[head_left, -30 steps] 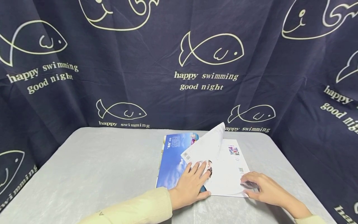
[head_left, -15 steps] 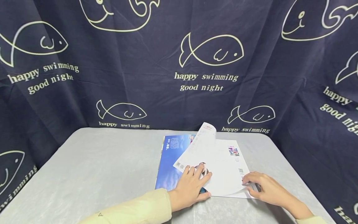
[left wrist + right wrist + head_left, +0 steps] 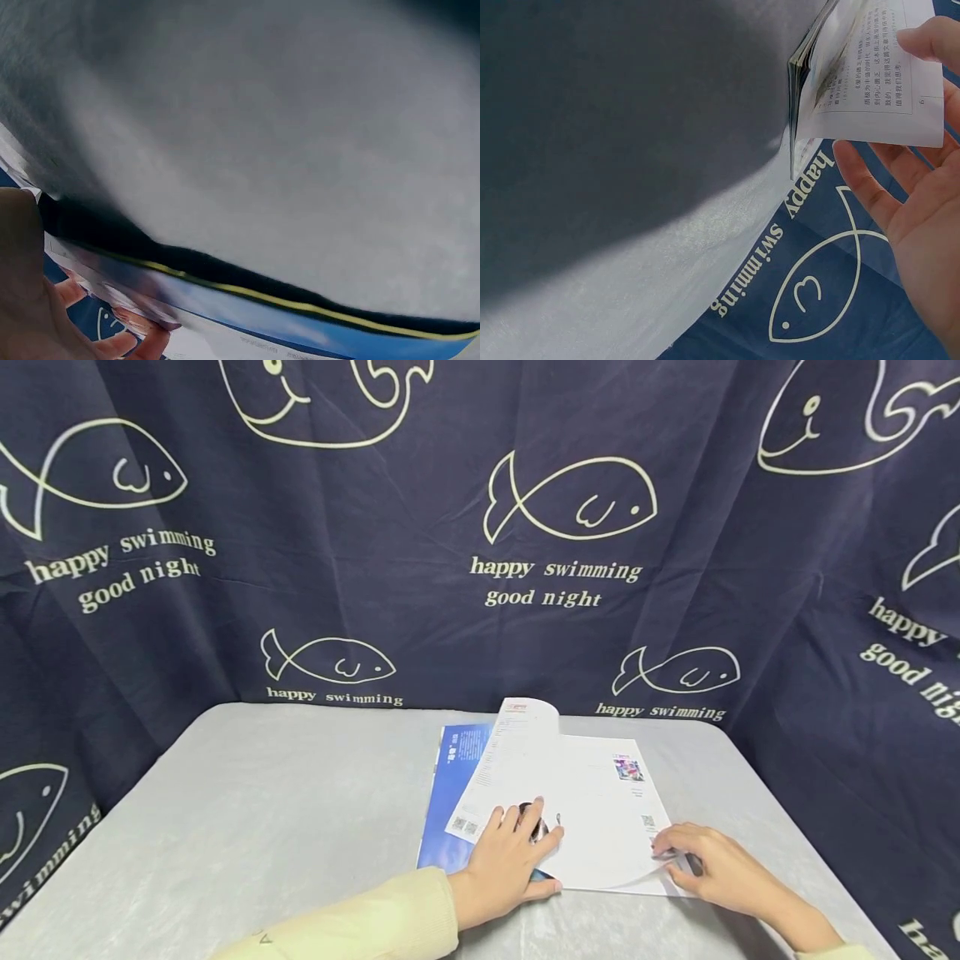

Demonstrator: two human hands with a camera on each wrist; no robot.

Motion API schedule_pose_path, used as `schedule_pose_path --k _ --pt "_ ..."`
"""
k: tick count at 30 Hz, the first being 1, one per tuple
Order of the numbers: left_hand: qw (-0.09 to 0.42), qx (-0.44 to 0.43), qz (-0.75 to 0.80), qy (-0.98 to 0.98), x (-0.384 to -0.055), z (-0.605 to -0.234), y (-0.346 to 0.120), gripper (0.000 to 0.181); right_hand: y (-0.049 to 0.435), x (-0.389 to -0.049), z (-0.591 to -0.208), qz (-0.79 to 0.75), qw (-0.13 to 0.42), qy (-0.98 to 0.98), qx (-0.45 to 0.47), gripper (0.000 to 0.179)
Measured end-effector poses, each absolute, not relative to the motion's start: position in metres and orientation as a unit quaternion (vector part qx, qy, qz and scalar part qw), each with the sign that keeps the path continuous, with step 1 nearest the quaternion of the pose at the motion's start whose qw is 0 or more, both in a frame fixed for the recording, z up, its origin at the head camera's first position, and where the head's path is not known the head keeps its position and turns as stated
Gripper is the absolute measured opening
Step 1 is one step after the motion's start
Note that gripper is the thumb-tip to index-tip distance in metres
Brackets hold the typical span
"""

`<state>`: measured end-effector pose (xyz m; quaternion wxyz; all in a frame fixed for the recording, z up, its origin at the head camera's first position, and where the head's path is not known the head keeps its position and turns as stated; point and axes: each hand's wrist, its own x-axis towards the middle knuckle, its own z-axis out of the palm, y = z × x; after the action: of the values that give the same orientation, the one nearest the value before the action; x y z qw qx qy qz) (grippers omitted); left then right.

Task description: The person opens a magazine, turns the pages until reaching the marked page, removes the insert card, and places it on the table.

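A magazine (image 3: 600, 818) lies open on the table, its left side showing a blue sky-like page (image 3: 442, 822). A white leaf (image 3: 517, 760) with small print leans over that blue page, and its top edge curls up. My left hand (image 3: 504, 864) rests on the magazine near the fold with its fingers spread, partly covering a dark picture. At the lower right corner, my right hand (image 3: 712, 864) pinches a page between thumb and fingers. The right wrist view shows this printed page (image 3: 881, 97) lifted away from the leaves below.
A light grey cloth covers the table (image 3: 285, 810). Dark blue curtains (image 3: 435, 543) with fish drawings and lettering hang behind it and at both sides.
The white leaf has swung left and settled lower over the blue page. My right hand has shifted slightly right and has lifted the page corner. My left hand has stayed nearly still.
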<state>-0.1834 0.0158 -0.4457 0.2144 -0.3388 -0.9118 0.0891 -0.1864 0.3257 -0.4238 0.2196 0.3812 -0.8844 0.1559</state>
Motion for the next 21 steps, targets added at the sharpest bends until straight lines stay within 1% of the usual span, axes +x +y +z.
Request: schedule_pose_path --k 2,4,12,21 --pt "0.220 -0.341 0.084 -0.910 -0.1835 -0.4460 0.0158 0.068 0.3261 -0.1869 -0.4239 0.154 0.223 -0.884 0.380 0.035" --pt "0.214 -0.344 0.083 -0.910 -0.1832 -0.4456 0.0157 0.069 0.3264 -0.1874 -0.4240 0.153 0.227 -0.884 0.380 0.036" --pt "0.168 -0.351 0.078 -0.918 -0.1830 -0.4440 0.0143 0.071 0.3274 -0.1896 -0.4250 0.158 0.239 -0.877 0.386 0.039" --pt "0.167 -0.348 0.081 -0.919 -0.1829 -0.4440 0.0133 0.064 0.3277 -0.1911 -0.4232 0.156 0.248 -0.869 0.398 0.035"
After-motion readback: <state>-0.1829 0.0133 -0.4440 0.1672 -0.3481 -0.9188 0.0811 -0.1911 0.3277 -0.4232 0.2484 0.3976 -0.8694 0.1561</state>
